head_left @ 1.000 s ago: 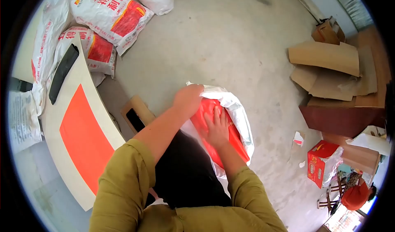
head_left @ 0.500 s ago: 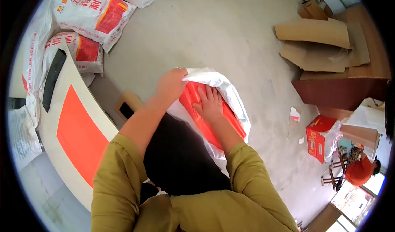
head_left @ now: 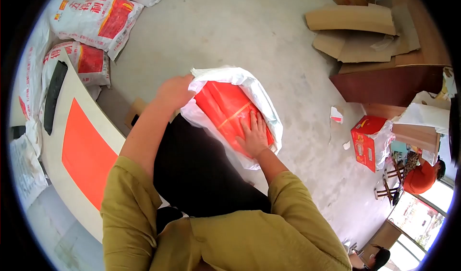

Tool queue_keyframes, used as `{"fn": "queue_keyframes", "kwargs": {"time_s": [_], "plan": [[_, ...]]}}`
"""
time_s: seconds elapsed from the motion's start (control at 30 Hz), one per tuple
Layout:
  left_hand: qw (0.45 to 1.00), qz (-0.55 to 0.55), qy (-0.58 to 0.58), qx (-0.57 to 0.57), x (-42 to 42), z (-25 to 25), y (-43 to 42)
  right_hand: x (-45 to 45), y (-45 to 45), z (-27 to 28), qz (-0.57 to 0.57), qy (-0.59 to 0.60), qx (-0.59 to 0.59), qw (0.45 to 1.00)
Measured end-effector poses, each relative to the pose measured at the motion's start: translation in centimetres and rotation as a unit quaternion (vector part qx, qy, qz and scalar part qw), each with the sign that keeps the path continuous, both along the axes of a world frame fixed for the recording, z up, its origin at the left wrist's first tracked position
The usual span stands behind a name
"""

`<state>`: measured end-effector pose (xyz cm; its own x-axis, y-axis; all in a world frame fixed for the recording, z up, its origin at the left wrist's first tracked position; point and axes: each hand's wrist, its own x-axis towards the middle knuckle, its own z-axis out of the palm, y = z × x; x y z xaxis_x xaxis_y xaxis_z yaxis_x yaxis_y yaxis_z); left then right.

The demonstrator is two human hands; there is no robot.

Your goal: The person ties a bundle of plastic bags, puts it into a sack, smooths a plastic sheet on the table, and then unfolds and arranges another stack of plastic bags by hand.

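Observation:
In front of my dark-clothed legs stands a white woven bag with its mouth open. Inside lies a stack of red plastic sheets or bags, crossed by a thin yellowish band. My left hand is closed on the bag's rim at its left side, the fingertips partly hidden. Spread flat, my right hand rests on the red stack near its lower right end. How deep the stack goes cannot be seen.
At left is a pale table bearing a red sheet and a dark strip. Printed sacks lie behind it. Cardboard, a red box and a person in orange are at right; another person appears lower right.
My left hand has moved left with the bag's rim, widening the mouth. My right hand has shifted toward the stack's lower right, and the yellowish band now shows. The view has shifted slightly.

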<state>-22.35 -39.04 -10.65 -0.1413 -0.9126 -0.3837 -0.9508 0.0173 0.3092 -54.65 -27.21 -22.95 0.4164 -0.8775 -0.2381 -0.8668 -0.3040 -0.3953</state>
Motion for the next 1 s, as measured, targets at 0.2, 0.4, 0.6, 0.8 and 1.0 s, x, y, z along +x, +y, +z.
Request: {"fn": "queue_keyframes", "kwargs": {"time_s": [0.2,0.4,0.6,0.8,1.0], "plan": [[0.986,0.128,0.103,0.021,2.0,6.0,2.3,-1.5,-1.5,2.1,0.010,-0.046,0.038,0.998],[0.941,0.215,0.202,-0.168,6.1,11.0,12.1,0.2,0.6,-0.2,-0.023,-0.005,-0.044,0.999],[0.916,0.307,0.082,-0.245,11.4,12.8,27.0,-2.0,-3.1,3.2,-0.092,-0.062,0.097,0.989],[0.889,0.363,-0.124,-0.249,13.5,10.6,36.6,-0.9,-1.2,7.9,-0.042,-0.052,0.104,0.992],[0.874,0.398,-0.158,-0.231,13.1,6.0,38.7,2.3,4.5,-0.4,0.071,0.113,-0.157,0.978]]}}
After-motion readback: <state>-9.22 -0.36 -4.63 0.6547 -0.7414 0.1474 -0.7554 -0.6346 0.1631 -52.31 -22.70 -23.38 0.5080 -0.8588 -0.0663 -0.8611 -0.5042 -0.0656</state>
